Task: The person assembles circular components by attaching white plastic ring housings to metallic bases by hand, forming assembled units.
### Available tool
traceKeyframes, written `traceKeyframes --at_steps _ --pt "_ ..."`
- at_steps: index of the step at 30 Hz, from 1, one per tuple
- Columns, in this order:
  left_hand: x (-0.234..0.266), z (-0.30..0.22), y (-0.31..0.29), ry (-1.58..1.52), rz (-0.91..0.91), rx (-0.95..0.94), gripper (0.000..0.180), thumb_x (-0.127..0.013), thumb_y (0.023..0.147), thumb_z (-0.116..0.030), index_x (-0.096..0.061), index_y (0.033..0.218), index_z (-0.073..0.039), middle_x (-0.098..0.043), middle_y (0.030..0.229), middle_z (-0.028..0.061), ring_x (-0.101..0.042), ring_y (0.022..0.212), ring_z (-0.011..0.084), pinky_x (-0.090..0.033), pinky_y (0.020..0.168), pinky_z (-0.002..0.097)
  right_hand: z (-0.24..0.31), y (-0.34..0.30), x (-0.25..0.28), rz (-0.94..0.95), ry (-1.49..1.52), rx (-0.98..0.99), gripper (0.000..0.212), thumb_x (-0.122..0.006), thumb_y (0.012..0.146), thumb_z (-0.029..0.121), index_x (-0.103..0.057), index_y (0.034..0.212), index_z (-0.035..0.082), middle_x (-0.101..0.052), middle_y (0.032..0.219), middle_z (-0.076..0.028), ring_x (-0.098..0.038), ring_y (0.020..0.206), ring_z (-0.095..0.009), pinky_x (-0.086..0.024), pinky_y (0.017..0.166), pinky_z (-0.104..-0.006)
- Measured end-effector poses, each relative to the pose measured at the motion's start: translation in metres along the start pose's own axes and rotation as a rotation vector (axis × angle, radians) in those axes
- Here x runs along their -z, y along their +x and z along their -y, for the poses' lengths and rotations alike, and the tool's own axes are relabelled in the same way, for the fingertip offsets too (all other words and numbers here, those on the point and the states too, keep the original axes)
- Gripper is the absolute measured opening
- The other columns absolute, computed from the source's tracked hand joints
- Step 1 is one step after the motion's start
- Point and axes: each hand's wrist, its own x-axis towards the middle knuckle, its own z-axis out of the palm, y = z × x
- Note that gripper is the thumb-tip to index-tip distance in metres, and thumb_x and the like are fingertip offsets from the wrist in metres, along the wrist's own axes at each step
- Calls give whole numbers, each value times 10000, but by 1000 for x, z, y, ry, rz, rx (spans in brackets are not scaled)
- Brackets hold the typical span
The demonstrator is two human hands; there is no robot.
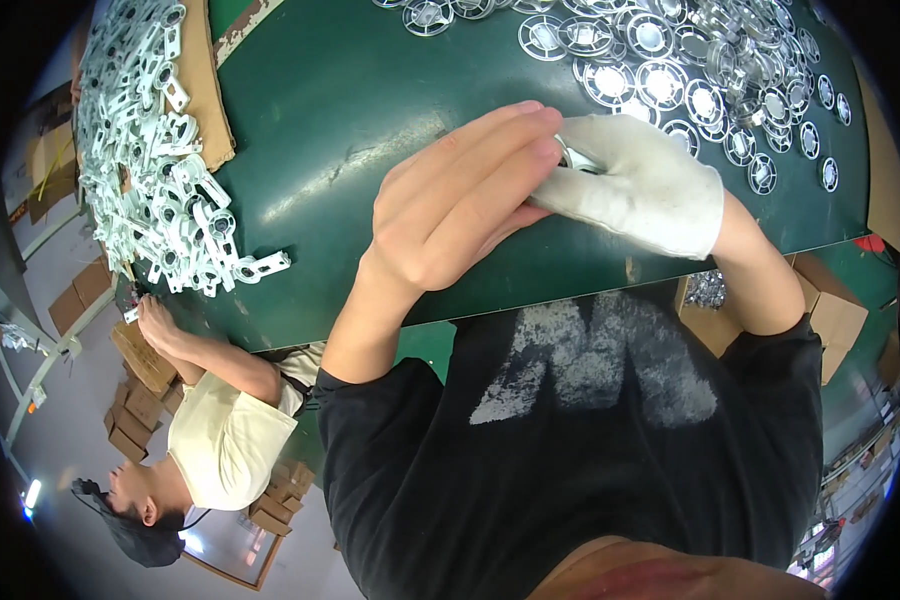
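Note:
My bare left hand (460,195) and my right hand (655,185), in a white glove, meet above the green table. Between their fingertips they pinch a small pale part (578,160). Only a bit of its edge shows; the fingers cover the rest, so its full shape is hidden. Beyond my right hand lies a heap of round, shiny spoked discs (660,85). Over to the left is a big pile of pale ring-shaped parts with tabs (185,190).
Cardboard (210,90) lies beside the left pile. Another person (230,440) works at the table's left end, one hand near the pile. An open carton (705,310) holding small metal pieces stands below the near edge at right. The green tabletop (340,130) runs between the piles.

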Motion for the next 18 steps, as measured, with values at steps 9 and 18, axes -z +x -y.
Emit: traceKeyframes --at_steps 9,18 --pt "-2 -9 -6 -734 36 760 400 -789 852 -96 -697 1232 -14 -733 1182 122 -711 1008 217 -560 859 306 -11 0 -12 -249 -442 251 406 -656 912 438 -688 875 34 -677 725 -168 -696 709 -363 -550 655 -444" --pt "23 26 18 -511 360 734 264 -712 910 -52 -720 1161 29 -632 1176 83 -598 967 126 -489 776 250 -12 4 -18 -371 -485 234 379 -673 920 433 -681 1040 74 -691 729 -128 -704 675 -326 -550 609 -422"
